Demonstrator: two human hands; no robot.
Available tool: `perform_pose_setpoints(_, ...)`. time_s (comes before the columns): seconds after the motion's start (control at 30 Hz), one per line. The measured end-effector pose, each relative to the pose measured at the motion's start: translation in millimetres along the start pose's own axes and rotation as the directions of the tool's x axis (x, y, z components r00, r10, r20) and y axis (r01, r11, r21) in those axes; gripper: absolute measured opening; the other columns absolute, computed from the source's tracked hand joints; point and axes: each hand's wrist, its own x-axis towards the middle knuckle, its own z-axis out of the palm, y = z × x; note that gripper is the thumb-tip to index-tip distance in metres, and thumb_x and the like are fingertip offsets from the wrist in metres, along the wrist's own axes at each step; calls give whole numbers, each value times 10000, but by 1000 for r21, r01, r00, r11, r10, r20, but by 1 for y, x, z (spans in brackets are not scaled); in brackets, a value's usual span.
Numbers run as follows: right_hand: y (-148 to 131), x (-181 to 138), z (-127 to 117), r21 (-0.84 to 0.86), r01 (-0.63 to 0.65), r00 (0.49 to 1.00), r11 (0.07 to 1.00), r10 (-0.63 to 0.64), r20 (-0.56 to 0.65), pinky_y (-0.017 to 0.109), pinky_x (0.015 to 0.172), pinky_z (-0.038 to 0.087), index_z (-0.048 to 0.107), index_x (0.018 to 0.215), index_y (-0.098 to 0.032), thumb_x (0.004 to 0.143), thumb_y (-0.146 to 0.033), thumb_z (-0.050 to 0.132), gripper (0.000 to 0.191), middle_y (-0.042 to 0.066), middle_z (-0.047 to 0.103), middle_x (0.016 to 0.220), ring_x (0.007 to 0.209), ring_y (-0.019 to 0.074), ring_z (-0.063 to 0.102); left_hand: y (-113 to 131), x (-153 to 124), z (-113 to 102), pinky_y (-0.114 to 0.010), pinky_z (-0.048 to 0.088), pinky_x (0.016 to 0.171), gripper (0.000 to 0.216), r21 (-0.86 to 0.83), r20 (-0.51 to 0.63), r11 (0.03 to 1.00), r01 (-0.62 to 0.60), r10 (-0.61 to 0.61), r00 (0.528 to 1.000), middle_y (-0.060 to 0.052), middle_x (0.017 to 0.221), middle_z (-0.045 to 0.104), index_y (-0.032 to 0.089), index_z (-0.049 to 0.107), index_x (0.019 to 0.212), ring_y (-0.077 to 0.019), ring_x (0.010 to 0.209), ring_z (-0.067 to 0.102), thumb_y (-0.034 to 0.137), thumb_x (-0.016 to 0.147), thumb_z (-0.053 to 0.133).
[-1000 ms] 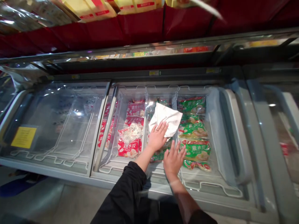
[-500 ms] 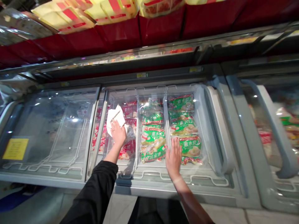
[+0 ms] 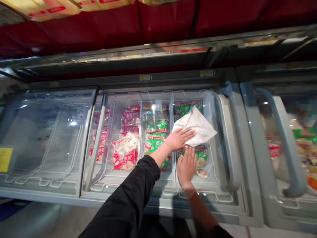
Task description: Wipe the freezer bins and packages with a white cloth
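My left hand lies flat on a white cloth, fingers stretched toward the right and pressing it against the clear freezer lid. The cloth is spread out in a rough diamond over the lid's right side. Just below it, my right hand rests flat on the lid, fingers straight and pointing away from me, fingertips close to the cloth's lower edge. Beneath the lid lie green dumpling bags, partly covered by the cloth and my hands. Red dumpling bags lie in the compartment to the left.
A grey curved handle runs along the lid's right end. Another glass lid with a yellow sign is at the left. A neighbouring freezer stands at the right. Above the back edge, a dark red shelf holds yellow packages.
My left hand has swept the white cloth from above the red bags to the right, over the green bags. The cloth is now spread wider. My right hand stays near the same spot.
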Motion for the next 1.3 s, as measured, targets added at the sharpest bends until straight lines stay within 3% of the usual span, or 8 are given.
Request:
perform_pose_setpoints(0.2,0,1,-2,46,1,1000,999,0,-23,619,1288,363,294,1699,-365,994,-302,323,709,49,437,1706,1620,265,315,-32,-141,0,-378,150,1380,761,-109,32,918,381,-380,925,80,1764,237,358,201,1712,-145,1660,167,347,999,467)
perform_pose_setpoints(0.43,-8,2,-3,45,-22,999,999,23,-28,545,1311,307,416,1645,-107,953,-251,365,709,224,425,1689,1620,309,326,-33,-315,-6,-516,295,1314,848,-86,-61,256,963,-966,251,-66,1760,261,321,23,1730,-224,1646,196,209,972,387)
perform_pose_setpoints(0.57,-10,2,1,39,-22,997,999,24,-70,564,1313,269,440,1605,-42,959,-275,346,693,271,435,1665,1615,319,330,-24,-316,-1,-630,336,1267,768,-63,-72,99,993,-993,95,-300,1727,221,47,30,1718,-354,1637,245,205,1015,293)
perform_pose_setpoints(0.63,-14,1,5,54,-40,994,998,45,-98,583,1316,246,436,1599,-11,966,-300,355,701,291,416,1666,1618,336,317,-21,-293,7,-652,341,1257,749,-55,-63,166,985,-985,162,-339,1727,166,-14,80,1703,-383,1640,236,246,1034,293)
perform_pose_setpoints(0.8,-46,-15,22,73,-103,988,992,110,-105,579,1330,212,355,1631,50,976,-306,364,746,308,319,1707,1647,359,228,-6,-248,23,-391,220,1356,755,-98,15,719,688,-690,723,-24,1803,135,269,247,1720,-168,1680,97,329,1011,500)
perform_pose_setpoints(0.9,-78,-43,36,47,-132,988,990,135,-78,606,1324,240,347,1627,62,942,-269,383,762,324,309,1706,1645,377,225,-4,-282,23,-306,153,1359,782,-168,52,891,421,-418,907,59,1786,222,361,274,1701,-83,1664,110,291,979,568)
perform_pose_setpoints(1.07,-154,-115,67,8,-123,992,992,123,-7,606,1323,272,320,1634,78,938,-276,380,783,328,303,1710,1641,410,218,-37,-440,14,-291,212,1341,710,-233,83,891,390,-381,921,10,1698,446,294,459,1621,-95,1600,350,105,939,519)
perform_pose_setpoints(1.3,-297,-184,108,-97,-51,974,994,71,216,667,1302,226,291,1672,-2,979,-301,295,755,296,239,1746,1638,449,169,-73,-645,-17,-286,359,1299,915,-211,35,664,718,-729,684,7,1700,438,270,356,1677,-92,1568,410,-24,812,389)
